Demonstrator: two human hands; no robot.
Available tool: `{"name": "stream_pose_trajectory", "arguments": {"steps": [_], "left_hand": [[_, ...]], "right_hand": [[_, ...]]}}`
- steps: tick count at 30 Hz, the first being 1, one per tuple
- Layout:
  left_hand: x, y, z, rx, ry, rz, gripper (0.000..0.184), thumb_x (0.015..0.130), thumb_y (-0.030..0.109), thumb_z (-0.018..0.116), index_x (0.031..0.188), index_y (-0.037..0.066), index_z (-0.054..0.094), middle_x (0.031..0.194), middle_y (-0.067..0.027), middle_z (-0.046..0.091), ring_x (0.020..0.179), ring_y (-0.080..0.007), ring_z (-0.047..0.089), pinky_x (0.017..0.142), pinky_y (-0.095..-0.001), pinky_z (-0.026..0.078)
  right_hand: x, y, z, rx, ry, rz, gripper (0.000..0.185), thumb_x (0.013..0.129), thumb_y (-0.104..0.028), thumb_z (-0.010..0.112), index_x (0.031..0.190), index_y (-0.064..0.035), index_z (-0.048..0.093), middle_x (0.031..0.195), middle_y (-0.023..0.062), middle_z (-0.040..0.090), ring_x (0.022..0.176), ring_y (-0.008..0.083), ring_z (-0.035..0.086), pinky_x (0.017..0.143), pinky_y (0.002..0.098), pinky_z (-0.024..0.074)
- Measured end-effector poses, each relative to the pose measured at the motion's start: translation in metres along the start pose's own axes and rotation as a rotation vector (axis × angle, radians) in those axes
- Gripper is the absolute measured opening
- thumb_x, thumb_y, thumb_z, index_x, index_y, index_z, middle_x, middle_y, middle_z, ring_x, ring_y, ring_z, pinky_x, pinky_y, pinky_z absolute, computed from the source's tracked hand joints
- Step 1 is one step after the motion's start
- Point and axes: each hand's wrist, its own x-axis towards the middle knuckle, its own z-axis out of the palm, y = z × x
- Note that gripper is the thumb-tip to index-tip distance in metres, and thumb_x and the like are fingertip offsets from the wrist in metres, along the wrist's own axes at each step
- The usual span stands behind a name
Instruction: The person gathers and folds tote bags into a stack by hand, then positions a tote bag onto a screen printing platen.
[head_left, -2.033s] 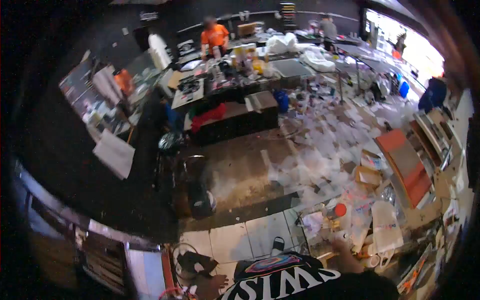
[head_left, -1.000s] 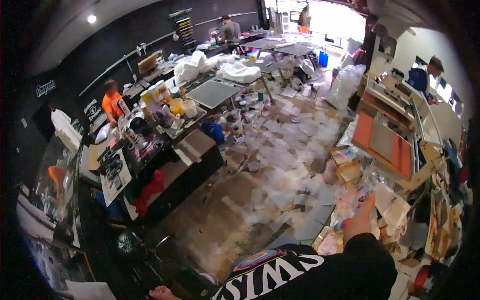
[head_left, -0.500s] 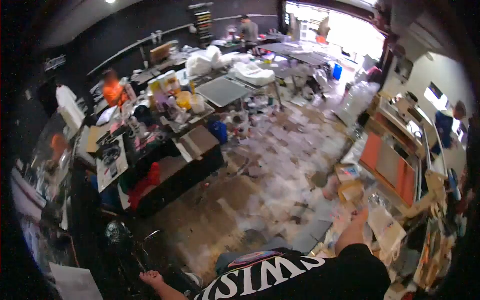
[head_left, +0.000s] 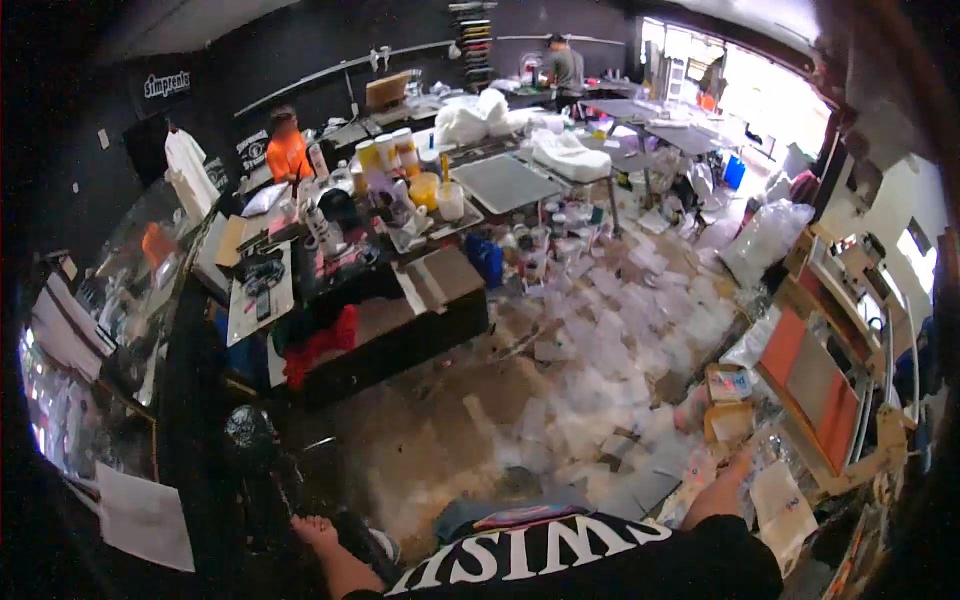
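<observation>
My left hand point(head_left: 315, 528) is at the lower left with its fingers curled; whatever it holds, if anything, is hidden. A dark stand topped by a shiny rounded object point(head_left: 249, 427) is just beyond it. At the lower right, my right hand point(head_left: 728, 478) reaches out over clear plastic packaging, beside a pale bag point(head_left: 782, 505). Its fingers are smeared, so their pose is unclear. An open cardboard box point(head_left: 729, 422) lies just past that hand. My black shirt with white letters point(head_left: 540, 552) fills the bottom edge.
Papers point(head_left: 610, 340) litter the floor. A cluttered workbench point(head_left: 440, 285) is at left centre, with a person in orange point(head_left: 287, 155) behind it. Another person point(head_left: 565, 65) is at the far tables. An orange-and-grey panel point(head_left: 812, 385) leans at the right beside wooden equipment.
Over these frames the view swings right, then back left and up. The person in blue at the right is no longer visible. Both my hands stay low, and my left hand remains curled.
</observation>
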Motion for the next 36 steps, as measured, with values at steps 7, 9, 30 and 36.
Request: {"name": "stream_pose_trajectory", "arguments": {"steps": [7, 9, 30, 36], "left_hand": [[-0.011, -0.007, 0.031, 0.026, -0.065, 0.022, 0.047, 0.094, 0.046, 0.049, 0.063, 0.019, 0.026, 0.052, 0.0037, 0.021, 0.04, -0.0125, 0.023, 0.038, -0.0294, 0.022], [0.016, -0.014, 0.01, 0.009, 0.06, -0.025, 0.043, 0.093, 0.046, 0.051, 0.065, 0.018, 0.034, 0.052, 0.0024, 0.025, 0.041, -0.0131, 0.028, 0.039, -0.031, 0.026], [0.081, -0.173, 0.094, 2.021, -0.73, -0.339, 0.025, 0.083, 0.026, 0.062, 0.086, 0.002, 0.066, 0.067, -0.0123, 0.061, 0.061, -0.0299, 0.062, 0.056, -0.0435, 0.05], [0.208, -0.225, 0.306, 1.65, -0.591, -0.379, 0.019, 0.089, 0.026, 0.06, 0.089, 0.007, 0.06, 0.074, -0.0109, 0.063, 0.057, -0.0228, 0.058, 0.049, -0.0374, 0.046]], "right_hand": [[0.005, 0.007, 0.016, -0.036, -0.017, -0.014, 0.024, 0.083, -0.033, 0.06, 0.088, -0.0103, 0.06, 0.08, 0.0083, 0.056, 0.069, 0.022, 0.057, 0.059, 0.0338, 0.0463], [0.0, 0.01, 0.019, -0.097, -0.024, -0.031, 0.024, 0.083, -0.033, 0.06, 0.089, -0.0098, 0.061, 0.081, 0.0089, 0.057, 0.071, 0.0226, 0.059, 0.061, 0.0344, 0.0477], [-0.128, 0.206, 0.104, -1.192, -0.737, 0.318, 0.02, 0.088, -0.027, 0.061, 0.093, -0.0081, 0.059, 0.076, 0.0082, 0.059, 0.056, 0.0242, 0.057, 0.053, 0.0396, 0.0511], [-0.102, 0.276, 0.207, -1.176, -0.658, 0.349, 0.03, 0.094, -0.038, 0.056, 0.097, -0.0083, 0.059, 0.082, 0.0118, 0.062, 0.055, 0.0243, 0.059, 0.051, 0.0392, 0.0502]]}}
